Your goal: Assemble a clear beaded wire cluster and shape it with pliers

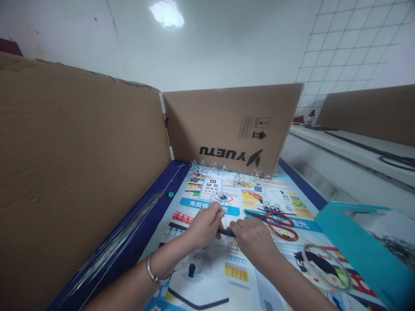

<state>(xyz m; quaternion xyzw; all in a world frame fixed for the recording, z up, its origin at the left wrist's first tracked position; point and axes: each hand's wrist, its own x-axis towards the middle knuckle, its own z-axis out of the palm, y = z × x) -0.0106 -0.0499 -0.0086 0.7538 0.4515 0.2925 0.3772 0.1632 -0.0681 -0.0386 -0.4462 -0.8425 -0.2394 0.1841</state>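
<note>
My left hand (205, 223), with a silver bangle on its wrist, is closed in a pinch over the printed sheet. Facing it, my right hand (252, 235) is closed round a short, dark, slender piece (227, 232) that bridges the gap to my left fingertips. Its kind is not clear. A thin thread or wire runs faintly by the fingers; whether my left hand grips it I cannot tell. Just beyond my right hand lie scissors (280, 219) with orange-red handles. Several small black loops (274, 208) lie behind them.
Cardboard panels stand at the left (81, 172) and back (223, 121). Long thin strands (123, 242) lie on the blue cloth. A clear ring-shaped coil (348, 276) lies near a turquoise box (359, 250) holding dark wiry pieces. Small clear bits (214, 166) line the back panel.
</note>
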